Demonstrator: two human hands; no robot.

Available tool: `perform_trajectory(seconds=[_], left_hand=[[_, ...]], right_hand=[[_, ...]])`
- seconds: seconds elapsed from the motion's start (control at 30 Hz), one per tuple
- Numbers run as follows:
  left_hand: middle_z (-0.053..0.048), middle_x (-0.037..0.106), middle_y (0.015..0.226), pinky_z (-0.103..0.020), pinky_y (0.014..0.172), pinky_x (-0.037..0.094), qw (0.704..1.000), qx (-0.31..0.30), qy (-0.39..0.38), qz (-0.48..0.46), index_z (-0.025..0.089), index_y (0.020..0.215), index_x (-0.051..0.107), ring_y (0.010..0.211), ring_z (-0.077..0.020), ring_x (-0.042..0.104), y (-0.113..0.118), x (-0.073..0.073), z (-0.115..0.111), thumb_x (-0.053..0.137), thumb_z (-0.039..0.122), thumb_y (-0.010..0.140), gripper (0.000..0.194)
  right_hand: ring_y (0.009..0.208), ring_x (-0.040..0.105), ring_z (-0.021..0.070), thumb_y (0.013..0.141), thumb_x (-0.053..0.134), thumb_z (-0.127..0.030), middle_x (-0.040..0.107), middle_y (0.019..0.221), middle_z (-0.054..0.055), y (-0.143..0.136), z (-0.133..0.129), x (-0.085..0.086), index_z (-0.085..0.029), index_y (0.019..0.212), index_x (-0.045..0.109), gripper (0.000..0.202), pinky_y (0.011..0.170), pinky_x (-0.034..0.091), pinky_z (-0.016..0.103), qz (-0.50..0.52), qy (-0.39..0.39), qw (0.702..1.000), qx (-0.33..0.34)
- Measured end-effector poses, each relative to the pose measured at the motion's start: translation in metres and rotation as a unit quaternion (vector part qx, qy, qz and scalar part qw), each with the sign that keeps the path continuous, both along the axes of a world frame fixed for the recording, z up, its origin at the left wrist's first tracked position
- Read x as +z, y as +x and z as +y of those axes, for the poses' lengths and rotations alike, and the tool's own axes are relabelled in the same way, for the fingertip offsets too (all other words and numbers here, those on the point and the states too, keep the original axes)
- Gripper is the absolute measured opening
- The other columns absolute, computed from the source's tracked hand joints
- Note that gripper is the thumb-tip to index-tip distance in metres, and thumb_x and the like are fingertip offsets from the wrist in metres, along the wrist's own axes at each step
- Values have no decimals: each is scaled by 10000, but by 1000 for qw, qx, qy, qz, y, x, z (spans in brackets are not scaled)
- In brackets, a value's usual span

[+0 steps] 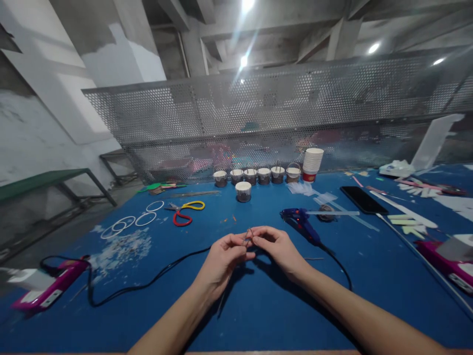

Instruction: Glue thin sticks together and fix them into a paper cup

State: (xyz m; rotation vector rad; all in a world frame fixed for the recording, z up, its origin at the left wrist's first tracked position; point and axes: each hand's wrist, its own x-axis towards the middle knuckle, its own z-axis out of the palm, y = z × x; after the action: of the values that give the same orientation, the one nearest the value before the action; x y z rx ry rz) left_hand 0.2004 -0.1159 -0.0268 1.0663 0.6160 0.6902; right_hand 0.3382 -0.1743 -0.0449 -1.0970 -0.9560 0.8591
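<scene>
Rings (146,219): several thin white loops are lying near the left edge of the worktop (155,315).
Scissors (184,213): are resting open between the rings and the middle of the worktop, out of use.
Left hand (225,252): is pinching the strand between thumb and fingers.
Cup row (263,176): six wrapped cups are standing along the far edge; thin handles are arching over some, so these are appearing the most complete.
Front cup (243,192): is standing alone, nearer the near edge than the row; it is wearing a wrap but is showing no handle, so it is appearing part-made.
Strand (248,239): is forming a small loop between the hands, before the front cup; it is joining no cup, so shaping is seemingly under way and fixing is remaining.
Right hand (278,247): is pinching the strand, fingertips meeting the left hand's.
Glue gun (301,224): is lying right of the hands, a red light showing.
Cup stack (313,163): plain cups are standing at the far edge, apparently unworked.
Phone (363,199): is lying toward the right edge, screen dark.
</scene>
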Motion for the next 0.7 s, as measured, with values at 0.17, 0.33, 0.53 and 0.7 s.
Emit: perform_trajectory(seconds=[0.17, 0.33, 0.53, 0.7], left_hand=[[12, 587, 612, -145, 340, 332, 999, 34, 7, 41, 152, 663, 587, 484, -82, 534, -1, -2, 2, 725, 182, 570, 169], [94, 409, 425, -125, 336, 195, 998, 34, 5, 53, 159, 666, 575, 352, -21, 321, -2, -2, 3, 750, 250, 547, 231], [98, 392, 411, -148, 344, 218, 995, 70, 51, 58, 150, 663, 589, 347, -21, 287, -2, 0, 3, 764, 288, 525, 263], [98, 380, 397, -148, 351, 223, 992, 84, 76, 55, 161, 594, 523, 344, -21, 280, -3, 0, 1, 744, 280, 566, 253]], right_hand=[[852, 610, 199, 631, 710, -360, 687, 896, 68, 2, 0, -2, -181, 681, 660, 192, 773, 447, 330, -5, -13, 1000, -18], [742, 604, 170, 656, 693, -377, 685, 780, 48, 3, -2, -2, -164, 743, 670, 232, 713, 440, 306, 1, -30, 1000, -7], [602, 580, 125, 681, 674, -324, 648, 657, 7, 0, -5, -1, -168, 698, 613, 169, 626, 432, 264, 48, -35, 998, 18], [481, 508, 85, 689, 658, -301, 587, 570, -27, -2, -6, -2, -160, 705, 597, 154, 515, 377, 227, 37, -46, 998, 15]])
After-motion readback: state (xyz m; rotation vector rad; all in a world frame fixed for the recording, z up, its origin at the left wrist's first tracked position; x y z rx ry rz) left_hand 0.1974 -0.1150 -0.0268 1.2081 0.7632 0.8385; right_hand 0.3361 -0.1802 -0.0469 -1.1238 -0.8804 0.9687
